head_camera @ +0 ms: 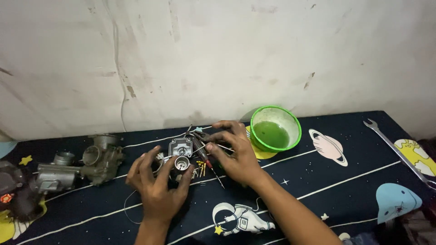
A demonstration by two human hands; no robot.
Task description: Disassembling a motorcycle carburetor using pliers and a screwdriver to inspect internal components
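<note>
My left hand [156, 181] rests on the dark cloth with its fingers curled around a small round metal carburetor part [181, 163]. Just beyond it lies a grey float-bowl cover [180, 146]. My right hand [234, 152] reaches over a small pile of thin tools and pins, with its fingers pinching a slim screwdriver [210, 165] that has a red band on its shaft. Several small brass jets [200, 168] lie between the two hands.
A green bowl [296, 124] of green liquid stands to the right of my hands. Two carburetor bodies [102, 156] [56, 174] sit at the left. A long wrench [399, 152] lies at the far right. A thin wire [129, 208] loops near my left wrist.
</note>
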